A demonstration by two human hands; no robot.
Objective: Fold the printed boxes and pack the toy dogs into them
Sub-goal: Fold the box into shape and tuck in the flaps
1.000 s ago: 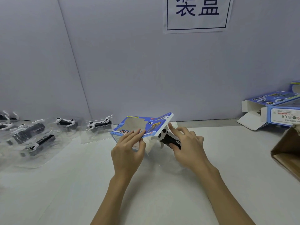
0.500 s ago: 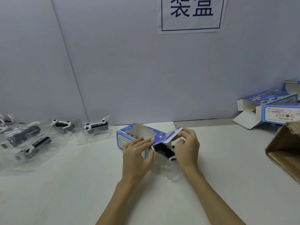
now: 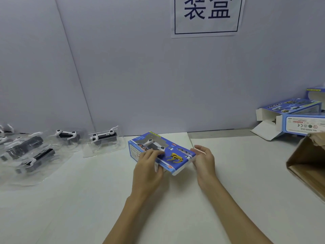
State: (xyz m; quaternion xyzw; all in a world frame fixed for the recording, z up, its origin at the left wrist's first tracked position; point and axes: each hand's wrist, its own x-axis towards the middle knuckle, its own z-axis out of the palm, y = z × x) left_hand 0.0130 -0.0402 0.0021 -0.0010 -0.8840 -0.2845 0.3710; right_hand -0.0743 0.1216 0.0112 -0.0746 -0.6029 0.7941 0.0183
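Blue printed cardboard box (image 3: 162, 153) looks light and bendy; left hand (image 3: 148, 166) grips it, right hand (image 3: 204, 160) cups its end.

My left hand (image 3: 148, 166) curls its fingers (image 3: 154, 153) forward, my right hand (image 3: 204, 160) cupped opposite, both forearms reaching ahead.
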